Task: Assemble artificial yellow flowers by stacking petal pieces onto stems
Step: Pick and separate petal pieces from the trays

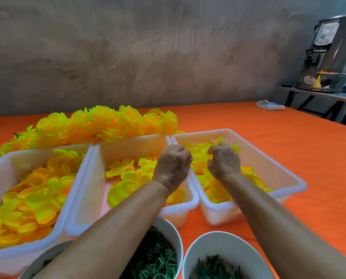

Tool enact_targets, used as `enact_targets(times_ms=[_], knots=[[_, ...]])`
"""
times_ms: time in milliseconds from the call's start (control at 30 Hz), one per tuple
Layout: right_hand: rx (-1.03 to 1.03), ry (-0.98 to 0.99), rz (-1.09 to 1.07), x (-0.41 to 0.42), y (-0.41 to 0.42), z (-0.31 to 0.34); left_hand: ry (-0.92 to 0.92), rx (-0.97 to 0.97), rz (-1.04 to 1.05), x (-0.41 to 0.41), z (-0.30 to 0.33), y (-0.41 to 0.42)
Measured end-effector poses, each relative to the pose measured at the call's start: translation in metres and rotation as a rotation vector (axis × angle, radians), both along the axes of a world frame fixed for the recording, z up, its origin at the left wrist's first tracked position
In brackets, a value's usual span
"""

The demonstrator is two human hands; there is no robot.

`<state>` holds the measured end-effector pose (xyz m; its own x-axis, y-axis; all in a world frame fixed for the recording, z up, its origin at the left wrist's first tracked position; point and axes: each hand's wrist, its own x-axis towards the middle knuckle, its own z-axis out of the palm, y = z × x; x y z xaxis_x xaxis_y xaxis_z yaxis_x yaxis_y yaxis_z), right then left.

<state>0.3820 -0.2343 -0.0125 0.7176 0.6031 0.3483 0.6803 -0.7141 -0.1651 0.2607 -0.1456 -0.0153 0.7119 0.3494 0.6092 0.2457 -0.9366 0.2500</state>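
Three white trays hold loose yellow petal pieces: a left tray (47, 151), a middle tray (127, 140) and a right tray (272, 158). My left hand (173, 164) hovers over the rim between the middle and right trays, fingers curled closed; anything inside it is hidden. My right hand (224, 162) is over the right tray, fingertips pinched on a yellow petal piece (213, 151) at the top of that pile. Behind the trays lies a heap of finished yellow flowers (107, 123).
Near me stand white bowls: one with green rings (158, 256), one with dark green pieces (214, 266), and a third bowl (47, 256) under my left forearm. The orange tablecloth (289, 148) runs right to a white cloth (270, 106). A metal urn (335, 53) sits on a side table.
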Motion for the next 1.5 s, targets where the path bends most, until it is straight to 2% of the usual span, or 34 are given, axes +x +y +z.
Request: enact_targets(times_ms=[67, 133, 200, 367, 500, 600, 800, 900, 1033, 1133, 1300, 1433, 1500], knots=[[-0.051, -0.048, -0.173, 0.001, -0.004, 0.003, -0.002, -0.005, 0.002, -0.001, 0.0, -0.001], [-0.092, 0.064, -0.296, 0.002, -0.008, 0.003, -0.003, -0.015, 0.003, -0.002, 0.0, -0.001], [-0.071, 0.164, -0.283, 0.002, -0.01, 0.002, 0.006, -0.023, 0.009, -0.002, 0.0, -0.001], [0.11, 0.126, -0.202, -0.001, -0.009, 0.005, 0.019, -0.031, 0.025, -0.003, 0.0, 0.0], [-0.051, 0.096, -0.244, -0.002, -0.007, 0.002, 0.008, -0.036, 0.038, -0.004, 0.0, 0.0], [-0.061, 0.173, -0.284, -0.001, -0.01, 0.002, 0.022, -0.037, 0.041, -0.003, 0.0, 0.001], [0.179, 0.095, -0.134, -0.003, -0.01, 0.0, -0.002, -0.041, 0.042, -0.003, 0.0, 0.001], [0.37, 0.067, -0.061, 0.001, -0.008, 0.002, 0.023, -0.043, 0.04, -0.003, 0.0, 0.001], [0.521, 0.068, -0.063, 0.002, -0.005, 0.008, 0.035, -0.031, 0.045, -0.002, -0.001, 0.002], [0.649, 0.188, -0.102, 0.006, -0.007, 0.011, 0.031, -0.031, 0.045, -0.001, -0.001, 0.003], [0.944, 0.521, -0.107, 0.013, -0.012, 0.012, 0.031, -0.04, 0.048, 0.0, -0.002, 0.003], [1.095, 0.796, 0.072, 0.009, -0.012, 0.012, 0.004, -0.046, 0.055, 0.001, -0.003, 0.003], [1.112, 0.871, 0.153, 0.006, -0.012, 0.013, -0.061, -0.061, 0.053, 0.001, -0.002, 0.002]])
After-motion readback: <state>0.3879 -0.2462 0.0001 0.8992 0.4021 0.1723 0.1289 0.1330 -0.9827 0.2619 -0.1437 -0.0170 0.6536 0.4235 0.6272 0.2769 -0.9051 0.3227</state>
